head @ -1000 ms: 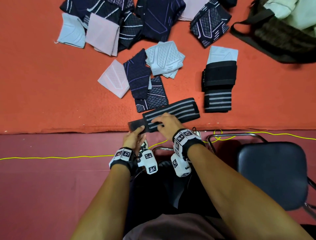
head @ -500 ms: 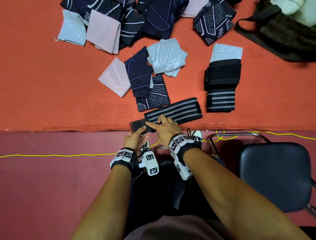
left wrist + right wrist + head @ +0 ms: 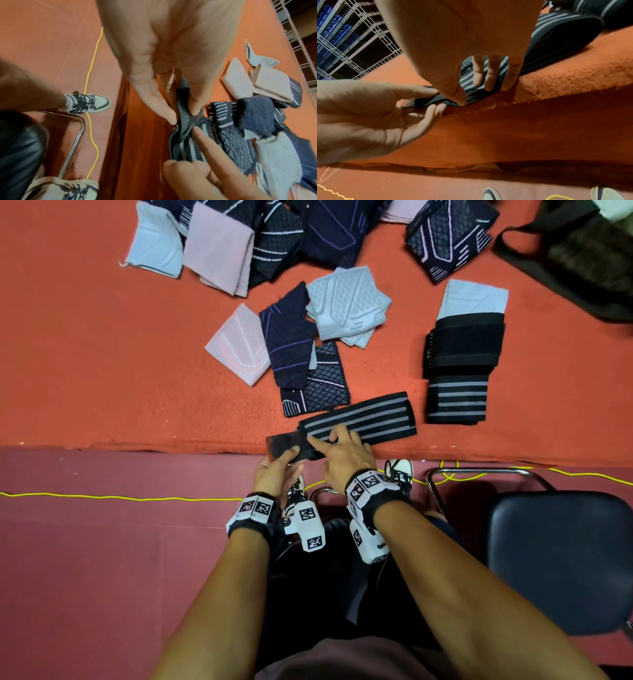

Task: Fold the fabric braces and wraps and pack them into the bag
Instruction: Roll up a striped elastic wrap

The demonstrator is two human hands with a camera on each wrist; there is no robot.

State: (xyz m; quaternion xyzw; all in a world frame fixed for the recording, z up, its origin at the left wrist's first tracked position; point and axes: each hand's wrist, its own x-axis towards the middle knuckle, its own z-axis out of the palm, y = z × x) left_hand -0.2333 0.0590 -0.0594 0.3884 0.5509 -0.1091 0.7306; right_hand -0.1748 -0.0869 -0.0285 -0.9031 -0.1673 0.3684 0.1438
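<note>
Pinching striped wrap (image 3: 359, 419), left hand (image 3: 277, 470)

Wrap (image 3: 359, 419) lies along the mat's (image 3: 102, 371) near edge, one end overhanging it. Just behind it, a small cluster of braces (image 3: 301, 347). To the right, a folded stack (image 3: 462, 361). A bigger heap (image 3: 260, 237) sits at the far edge, the bag (image 3: 575, 258) in the far right corner.
</note>
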